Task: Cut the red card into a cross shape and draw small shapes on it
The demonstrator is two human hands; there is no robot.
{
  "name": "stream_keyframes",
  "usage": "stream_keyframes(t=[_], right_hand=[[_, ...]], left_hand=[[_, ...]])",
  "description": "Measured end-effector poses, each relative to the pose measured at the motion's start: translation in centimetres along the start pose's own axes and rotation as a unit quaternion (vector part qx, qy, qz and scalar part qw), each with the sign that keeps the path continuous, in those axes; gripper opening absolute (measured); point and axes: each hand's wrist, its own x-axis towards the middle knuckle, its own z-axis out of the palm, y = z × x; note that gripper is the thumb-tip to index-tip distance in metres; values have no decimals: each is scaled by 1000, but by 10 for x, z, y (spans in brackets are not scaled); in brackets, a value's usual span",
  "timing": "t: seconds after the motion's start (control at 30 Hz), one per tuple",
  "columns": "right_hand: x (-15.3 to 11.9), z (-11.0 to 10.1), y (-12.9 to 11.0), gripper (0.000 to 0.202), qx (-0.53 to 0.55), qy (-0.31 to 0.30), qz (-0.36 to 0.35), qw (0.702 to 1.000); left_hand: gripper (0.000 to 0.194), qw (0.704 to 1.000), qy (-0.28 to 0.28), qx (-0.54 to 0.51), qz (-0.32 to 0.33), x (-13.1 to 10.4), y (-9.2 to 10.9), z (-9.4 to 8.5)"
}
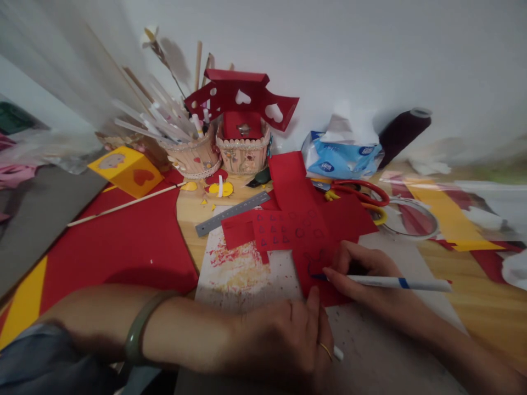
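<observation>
My right hand is closed round a white marker pen with a blue band. Its blue tip touches a red paper cutout, where a dark curved outline shows. Several small drawn shapes mark the paper's middle. The fingers of my left hand are curled at the paper's lower edge, the forefinger touching it. From under that hand sticks a small white rod-like end, mostly hidden. Beneath the paper lies a stained white board.
Around the paper are a steel ruler, red-handled scissors, a roll of tape and a tissue pack. Behind stand a pot of sticks and a basket. Left are a yellow box and red sheet.
</observation>
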Motion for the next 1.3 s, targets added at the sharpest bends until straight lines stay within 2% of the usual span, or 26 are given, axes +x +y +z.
stream_keyframes(t=[0.5,1.3], right_hand=[[-2,-2,2,29,-7,-6,-13,1000],[-1,-2,0,30,-11,-12,17,1000]], left_hand=[[33,1000,-16,-15,14,1,-5,-6],[38,1000,-14,-19,18,2,-4,-5]])
